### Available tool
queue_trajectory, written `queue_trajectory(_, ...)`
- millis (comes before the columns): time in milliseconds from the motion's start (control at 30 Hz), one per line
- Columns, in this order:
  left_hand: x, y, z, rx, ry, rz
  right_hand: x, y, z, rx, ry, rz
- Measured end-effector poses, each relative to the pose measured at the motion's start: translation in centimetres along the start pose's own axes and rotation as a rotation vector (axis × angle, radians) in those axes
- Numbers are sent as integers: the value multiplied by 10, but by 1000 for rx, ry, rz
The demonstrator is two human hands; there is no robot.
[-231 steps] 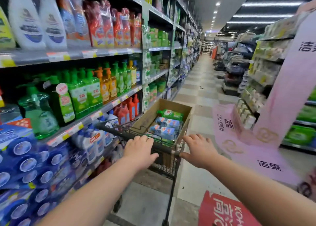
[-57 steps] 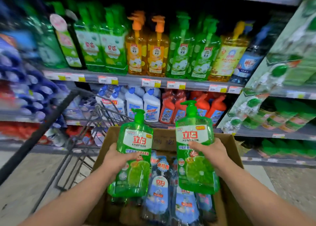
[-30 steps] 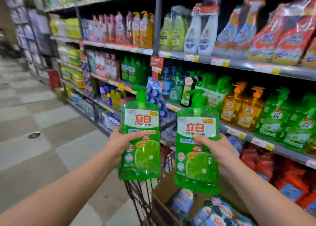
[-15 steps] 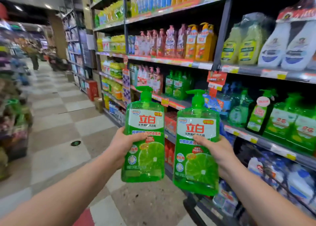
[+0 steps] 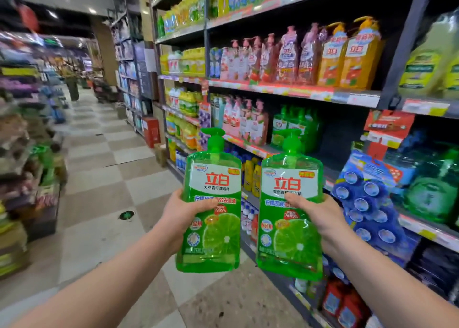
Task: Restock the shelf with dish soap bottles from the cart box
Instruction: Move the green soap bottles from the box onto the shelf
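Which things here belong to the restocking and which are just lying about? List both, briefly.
For the job:
left hand gripping the left bottle
right hand gripping the right bottle
green bottles on the shelf, which look like the same kind, so that is probably the spot

Just lying about:
orange bottles
pink bottles
blue hanging packs
red box
floor drain

left hand [image 5: 185, 212], right hand [image 5: 320, 218] partly hidden behind green bottles [image 5: 211, 178]; far racks [image 5: 22, 153] blurred.

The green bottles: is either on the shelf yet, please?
No, the left hand holds the left bottle and the right hand the right bottle.
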State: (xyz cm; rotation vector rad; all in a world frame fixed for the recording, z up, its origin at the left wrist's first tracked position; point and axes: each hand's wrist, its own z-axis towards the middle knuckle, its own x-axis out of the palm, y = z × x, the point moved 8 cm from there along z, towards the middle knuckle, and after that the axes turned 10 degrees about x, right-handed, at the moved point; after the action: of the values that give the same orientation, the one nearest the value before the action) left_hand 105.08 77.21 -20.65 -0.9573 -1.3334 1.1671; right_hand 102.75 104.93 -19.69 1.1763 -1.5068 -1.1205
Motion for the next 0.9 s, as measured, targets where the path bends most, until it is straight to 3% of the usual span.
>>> queue_trajectory(533,22,14,279,-25,17,-59,62,52,272,-37,1,-27)
queue_trajectory(900,39,45,453,-40,151,-88,74,57,402,-32,-180,-28)
